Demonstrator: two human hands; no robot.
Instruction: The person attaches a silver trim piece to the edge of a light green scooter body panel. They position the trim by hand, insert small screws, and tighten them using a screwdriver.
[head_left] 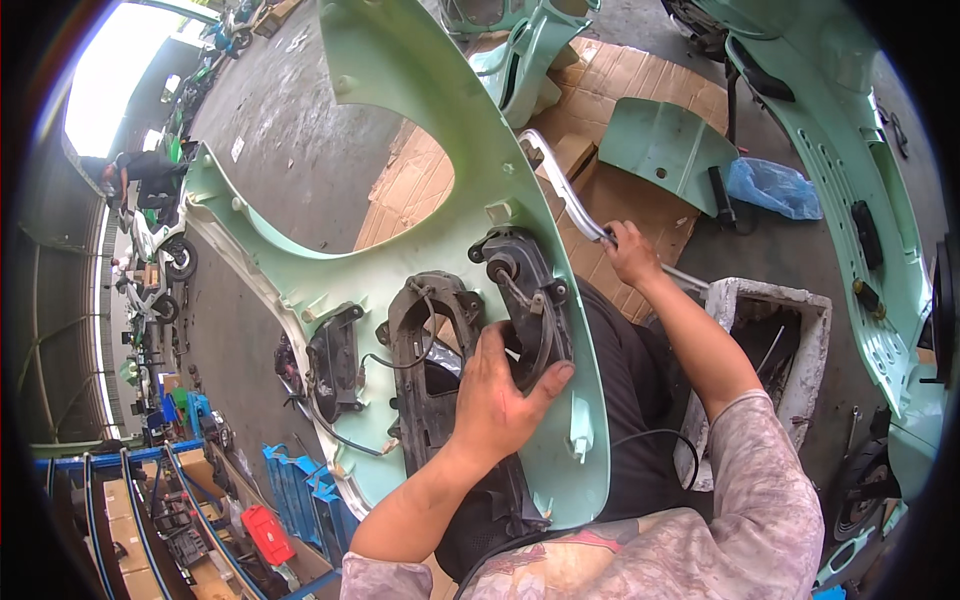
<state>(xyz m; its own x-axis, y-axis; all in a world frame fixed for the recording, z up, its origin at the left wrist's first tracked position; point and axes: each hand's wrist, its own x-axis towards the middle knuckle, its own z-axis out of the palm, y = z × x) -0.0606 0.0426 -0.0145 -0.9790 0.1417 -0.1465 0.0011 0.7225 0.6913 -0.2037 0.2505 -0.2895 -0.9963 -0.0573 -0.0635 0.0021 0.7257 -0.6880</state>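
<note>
A large mint-green scooter body panel (400, 285) rests across my lap, its inner side facing up. Black plastic housings with cables sit on it, one at the left (335, 362), an arched one in the middle (405, 385) and one at the right (522, 268). My left hand (495, 405) grips the lower part of the right housing, thumb at its right edge; some fingertips are hidden. Beyond the panel's right edge, my right hand (632, 255) is closed round a curved silver trim strip (562, 190), which reaches up and away from it.
Flattened cardboard (660, 90) lies ahead, with a green flat panel (660, 150) and a blue plastic bag (775, 188). A whitish foam box (815, 330) holding parts stands right of me. Green scooter bodywork (820, 130) rises at right. Far left, a person (150, 180) is near parked scooters.
</note>
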